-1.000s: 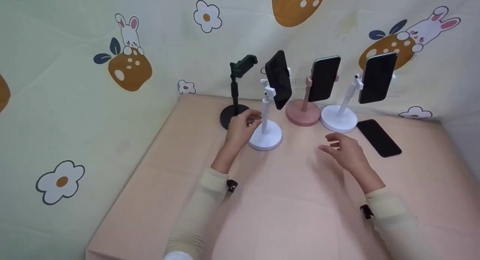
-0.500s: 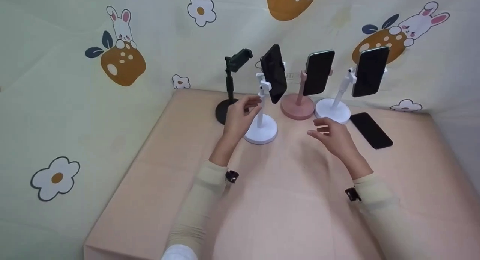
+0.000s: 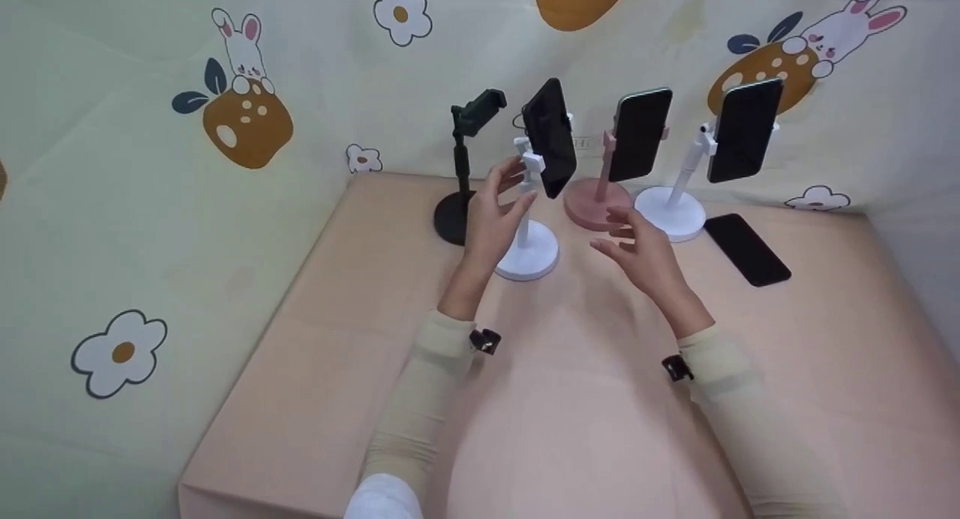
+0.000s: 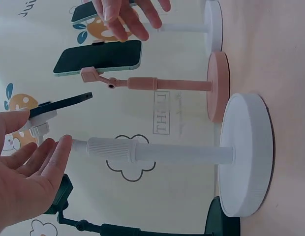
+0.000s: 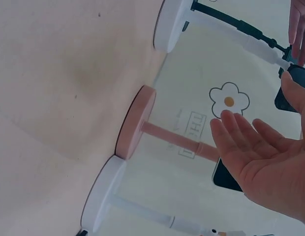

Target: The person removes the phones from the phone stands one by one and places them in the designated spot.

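Observation:
My left hand [image 3: 491,223] is raised beside the upper stem and clamp of the front white stand [image 3: 532,260], which carries a tilted black phone [image 3: 553,140]. In the left wrist view, the thumb of that hand [image 4: 24,184] lies by the clamp at the phone's edge [image 4: 64,103], with the fingers under the joint; whether they touch cannot be told. My right hand [image 3: 652,256] hovers in front of the pink stand [image 3: 585,204], palm toward the front stand and holding nothing. Its fingers are spread and slightly bent in the right wrist view [image 5: 270,167].
A black stand [image 3: 450,219] with a bare clamp stands back left. The pink stand holds a phone [image 3: 641,136]; right of it, another white stand [image 3: 671,215] holds a phone [image 3: 746,133]. A black phone [image 3: 748,250] lies flat at the right. The patterned wall is close behind.
My left hand has risen along the white stand's stem toward its clamp. My right hand has moved left and forward, toward the front stand. The view has shifted slightly.

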A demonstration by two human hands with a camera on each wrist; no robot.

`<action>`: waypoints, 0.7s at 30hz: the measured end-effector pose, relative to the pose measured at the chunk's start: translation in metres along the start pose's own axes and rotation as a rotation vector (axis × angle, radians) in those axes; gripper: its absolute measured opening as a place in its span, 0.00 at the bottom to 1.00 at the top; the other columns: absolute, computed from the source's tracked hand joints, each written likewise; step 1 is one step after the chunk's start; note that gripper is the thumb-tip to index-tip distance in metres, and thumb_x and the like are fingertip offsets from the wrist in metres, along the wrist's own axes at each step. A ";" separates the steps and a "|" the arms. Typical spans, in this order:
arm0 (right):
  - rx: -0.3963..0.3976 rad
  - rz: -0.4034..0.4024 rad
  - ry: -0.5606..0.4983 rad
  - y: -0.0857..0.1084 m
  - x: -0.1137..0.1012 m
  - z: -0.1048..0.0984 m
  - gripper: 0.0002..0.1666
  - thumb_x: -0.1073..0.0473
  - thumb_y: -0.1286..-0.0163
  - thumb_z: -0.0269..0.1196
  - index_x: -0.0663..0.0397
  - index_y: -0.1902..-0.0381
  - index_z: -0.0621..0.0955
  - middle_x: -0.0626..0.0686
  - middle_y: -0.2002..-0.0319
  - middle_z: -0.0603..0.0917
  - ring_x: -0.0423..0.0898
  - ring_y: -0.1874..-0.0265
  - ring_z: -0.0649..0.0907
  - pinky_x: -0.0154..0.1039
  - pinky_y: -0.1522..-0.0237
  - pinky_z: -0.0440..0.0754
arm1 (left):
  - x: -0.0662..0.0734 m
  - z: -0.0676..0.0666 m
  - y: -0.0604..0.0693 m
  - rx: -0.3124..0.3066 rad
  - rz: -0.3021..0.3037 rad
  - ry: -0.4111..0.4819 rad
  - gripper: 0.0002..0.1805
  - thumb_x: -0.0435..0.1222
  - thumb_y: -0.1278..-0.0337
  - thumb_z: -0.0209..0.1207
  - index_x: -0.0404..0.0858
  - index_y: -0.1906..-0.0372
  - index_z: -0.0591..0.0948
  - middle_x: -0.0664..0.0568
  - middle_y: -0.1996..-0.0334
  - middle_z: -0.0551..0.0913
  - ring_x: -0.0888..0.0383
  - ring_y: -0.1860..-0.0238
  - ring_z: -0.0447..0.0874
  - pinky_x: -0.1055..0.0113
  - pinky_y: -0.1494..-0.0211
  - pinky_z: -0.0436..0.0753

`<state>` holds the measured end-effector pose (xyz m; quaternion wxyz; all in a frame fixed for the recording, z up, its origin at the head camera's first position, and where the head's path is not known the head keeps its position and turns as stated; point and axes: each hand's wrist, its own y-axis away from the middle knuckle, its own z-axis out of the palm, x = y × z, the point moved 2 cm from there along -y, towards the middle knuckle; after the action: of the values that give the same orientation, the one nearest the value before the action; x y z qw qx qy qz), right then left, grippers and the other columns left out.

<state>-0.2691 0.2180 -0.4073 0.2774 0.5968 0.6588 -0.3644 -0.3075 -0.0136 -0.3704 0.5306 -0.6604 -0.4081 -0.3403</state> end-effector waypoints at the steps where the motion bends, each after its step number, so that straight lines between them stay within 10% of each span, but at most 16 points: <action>1: 0.013 -0.012 -0.011 -0.002 -0.001 0.001 0.38 0.53 0.32 0.68 0.54 0.29 0.67 0.60 0.31 0.73 0.59 0.34 0.76 0.55 0.34 0.77 | 0.000 0.000 -0.001 0.007 0.006 0.004 0.29 0.34 0.34 0.62 0.38 0.30 0.69 0.45 0.33 0.76 0.53 0.33 0.77 0.58 0.37 0.82; 9: 0.118 -0.138 0.000 -0.014 -0.007 0.004 0.41 0.56 0.34 0.69 0.50 0.26 0.65 0.60 0.29 0.70 0.59 0.33 0.75 0.59 0.36 0.78 | 0.006 0.004 -0.009 0.033 0.060 0.028 0.27 0.35 0.33 0.61 0.35 0.32 0.70 0.42 0.37 0.77 0.51 0.35 0.77 0.60 0.37 0.82; 21: 0.073 -0.136 0.004 -0.040 -0.047 -0.003 0.50 0.50 0.35 0.70 0.55 0.23 0.59 0.59 0.25 0.65 0.57 0.27 0.69 0.53 0.27 0.68 | 0.013 0.006 -0.012 0.022 0.072 0.038 0.25 0.35 0.32 0.60 0.33 0.34 0.72 0.40 0.41 0.78 0.49 0.39 0.80 0.62 0.41 0.84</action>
<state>-0.3022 0.1920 -0.3619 0.2287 0.5610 0.6848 -0.4051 -0.3122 -0.0039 -0.3550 0.5575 -0.6620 -0.3777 -0.3290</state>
